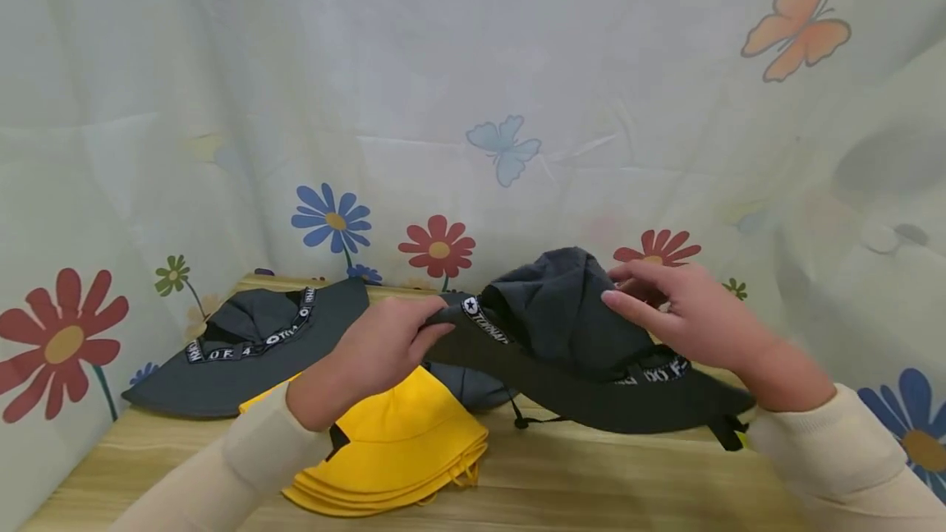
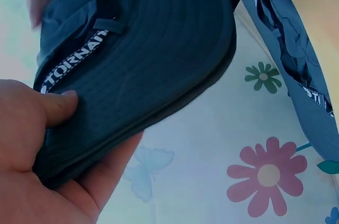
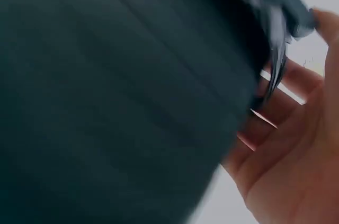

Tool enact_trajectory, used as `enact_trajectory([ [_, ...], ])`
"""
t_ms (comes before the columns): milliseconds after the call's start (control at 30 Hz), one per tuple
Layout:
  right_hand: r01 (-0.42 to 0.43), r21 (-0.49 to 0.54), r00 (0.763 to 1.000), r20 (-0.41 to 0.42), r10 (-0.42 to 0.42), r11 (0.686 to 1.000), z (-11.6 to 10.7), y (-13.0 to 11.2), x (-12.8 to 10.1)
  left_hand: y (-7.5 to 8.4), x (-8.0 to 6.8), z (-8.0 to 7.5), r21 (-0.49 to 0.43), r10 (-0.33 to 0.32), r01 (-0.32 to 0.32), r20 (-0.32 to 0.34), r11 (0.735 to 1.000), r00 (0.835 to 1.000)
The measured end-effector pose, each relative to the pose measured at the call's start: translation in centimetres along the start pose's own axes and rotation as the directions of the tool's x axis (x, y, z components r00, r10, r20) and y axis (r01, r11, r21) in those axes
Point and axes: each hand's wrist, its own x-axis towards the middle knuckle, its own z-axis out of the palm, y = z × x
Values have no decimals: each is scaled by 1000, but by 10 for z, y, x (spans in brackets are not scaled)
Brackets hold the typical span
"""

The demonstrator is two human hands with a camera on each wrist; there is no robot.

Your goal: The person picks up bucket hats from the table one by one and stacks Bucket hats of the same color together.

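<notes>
A dark grey bucket hat with white lettering on its band is held up in front of me, its crown upward and its brim sloping down to the right. My left hand pinches the brim's left end. In the left wrist view the thumb lies on top of the brim, the fingers are underneath, and two brim edges show one over the other. My right hand touches the right side of the crown with loosely bent fingers. The right wrist view shows its fingers partly behind the dark fabric.
On the wooden table, a stack of yellow hats lies at front centre. Another dark hat rests at the back left. Part of a dark crown shows behind the yellow stack. A flowered curtain hangs behind.
</notes>
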Motion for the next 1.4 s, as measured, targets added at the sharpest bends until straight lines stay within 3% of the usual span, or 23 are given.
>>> enact_trajectory([
  [200, -41, 24, 999, 23, 41, 999, -1, 26, -24, -6, -1, -11, -58, -25, 23, -33, 998, 999],
  [433, -93, 219, 996, 6, 94, 971, -1, 64, -49, -17, -2, -14, -99, -37, 35, -25, 994, 999],
  [567, -128, 247, 982, -102, 157, 961, 3, 79, -61, -18, 0, -10, -166, -27, 26, -9, 986, 1000],
  [667, -171, 318, 945, -216, 247, 932, 7, 87, -70, -16, 3, -6, -203, -26, 30, 26, 979, 999],
  [800, -219, 469, 861, -320, 396, 855, 12, 96, -82, -12, 8, 3, -231, -38, 54, 75, 971, 996],
  [867, -262, 482, 819, -347, 456, 836, 15, 99, -88, -11, 11, 8, -249, -29, 49, 83, 967, 996],
  [933, -314, 450, 786, -370, 495, 836, 19, 103, -95, -11, 13, 14, -268, -12, 34, 84, 963, 996],
  [1033, -385, 419, 751, -377, 543, 822, 23, 108, -103, -10, 16, 22, -300, 20, 8, 90, 954, 996],
  [1167, -408, 444, 728, -370, 577, 798, 30, 115, -113, -9, 19, 36, -339, 26, 17, 121, 941, 992],
  [1267, -444, 416, 732, -343, 589, 793, 36, 123, -120, -9, 19, 49, -372, 20, 40, 157, 927, 987],
  [1400, -534, 360, 744, -230, 628, 765, 46, 135, -133, -13, 20, 69, -443, 6, 106, 244, 890, 970],
])
